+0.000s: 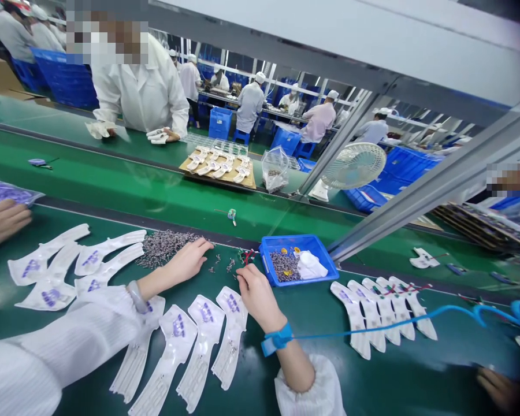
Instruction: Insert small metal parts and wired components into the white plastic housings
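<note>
Work across a dark green bench (307,323), both hands at its far side. The left hand (186,260) lies over the right edge of a pile of small metal pieces (162,245), its fingers loosely bent; whether the tips are parted or pinch a piece cannot be told. The right hand (255,292) has its fingers curled, thumb and forefinger drawn near each other, just beside a wired part (246,255) with red and dark leads; whether they grip anything is likewise unclear. Heaping the metal pieces near both hands probably shortens the reach, while the walls of the blue tray (301,281) presumably keep its contents from scattering. The white shells in the front row (205,323) lie side by side, perhaps so that each can be reached separately; the right-hand shells (353,315) sit closer together, a spacing that seems to save room. The blue strap (277,340) around the right wrist, joined to a coiled cord (351,333), may serve as static protection. Counts: four shells in the front row, partly beneath the left forearm at one end; four in the back-left group (93,258), some overlapping; five at right, with red leads along their upper parts; one tray, containing many metal pieces, a few yellow items and one crumpled white item (311,266). The metal pieces are too numerous to count.
</note>
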The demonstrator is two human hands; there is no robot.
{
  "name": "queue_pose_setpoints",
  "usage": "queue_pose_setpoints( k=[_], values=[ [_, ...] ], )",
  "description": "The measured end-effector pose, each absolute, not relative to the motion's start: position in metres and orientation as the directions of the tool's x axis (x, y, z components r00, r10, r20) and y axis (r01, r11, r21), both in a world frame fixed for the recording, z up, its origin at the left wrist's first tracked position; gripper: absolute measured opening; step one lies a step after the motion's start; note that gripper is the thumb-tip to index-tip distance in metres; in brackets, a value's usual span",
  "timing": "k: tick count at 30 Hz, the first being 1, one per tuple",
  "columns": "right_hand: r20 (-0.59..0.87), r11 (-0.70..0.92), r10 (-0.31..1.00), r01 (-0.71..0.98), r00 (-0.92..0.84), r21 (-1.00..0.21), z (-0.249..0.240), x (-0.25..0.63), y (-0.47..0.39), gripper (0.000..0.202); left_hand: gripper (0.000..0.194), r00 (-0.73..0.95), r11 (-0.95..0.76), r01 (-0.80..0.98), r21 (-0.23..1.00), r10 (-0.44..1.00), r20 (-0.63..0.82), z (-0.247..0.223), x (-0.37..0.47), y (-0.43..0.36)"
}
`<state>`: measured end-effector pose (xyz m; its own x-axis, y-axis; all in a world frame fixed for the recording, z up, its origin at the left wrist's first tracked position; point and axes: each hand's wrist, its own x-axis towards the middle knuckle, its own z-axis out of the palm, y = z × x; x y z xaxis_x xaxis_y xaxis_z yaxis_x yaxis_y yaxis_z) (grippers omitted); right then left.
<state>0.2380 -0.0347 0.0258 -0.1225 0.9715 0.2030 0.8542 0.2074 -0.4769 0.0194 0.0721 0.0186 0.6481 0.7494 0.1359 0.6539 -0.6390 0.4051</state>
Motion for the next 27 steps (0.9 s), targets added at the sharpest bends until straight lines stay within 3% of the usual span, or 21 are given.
queue_pose_setpoints(
  k=[5, 10, 13, 19, 23, 27],
  values=[
    [0.152, 0.181, 0.980, 0.894, -0.129, -0.410, 0.033, 0.228, -0.021, 0.023, 0.019, 0.653, -0.643, 0.633, 0.431, 0.743, 0.148, 0.022, 0.031, 0.079],
    [0.164, 0.194, 0.977, 0.883, -0.135, -0.428, 0.032, 0.222, -0.027, 0.021, 0.021, 0.651, -0.634, 0.626, 0.454, 0.746, 0.144, 0.019, 0.073, 0.098],
    [0.175, 0.201, 0.975, 0.879, -0.137, -0.432, 0.032, 0.224, -0.034, 0.021, 0.011, 0.663, -0.635, 0.634, 0.442, 0.740, 0.112, 0.016, 0.094, 0.108],
    [0.175, 0.216, 0.972, 0.889, -0.157, -0.404, 0.036, 0.230, -0.037, 0.020, 0.020, 0.676, -0.632, 0.645, 0.429, 0.734, 0.067, 0.018, 0.096, 0.110],
    [0.173, 0.291, 0.954, 0.891, -0.243, -0.350, 0.038, 0.220, -0.020, 0.023, 0.005, 0.637, -0.592, 0.629, 0.504, 0.764, 0.102, 0.033, 0.071, 0.108],
    [0.112, 0.379, 0.925, 0.903, -0.364, -0.200, 0.039, 0.205, 0.004, 0.027, 0.019, 0.538, -0.510, 0.581, 0.634, 0.825, 0.171, 0.049, 0.040, 0.102]
  ],
)
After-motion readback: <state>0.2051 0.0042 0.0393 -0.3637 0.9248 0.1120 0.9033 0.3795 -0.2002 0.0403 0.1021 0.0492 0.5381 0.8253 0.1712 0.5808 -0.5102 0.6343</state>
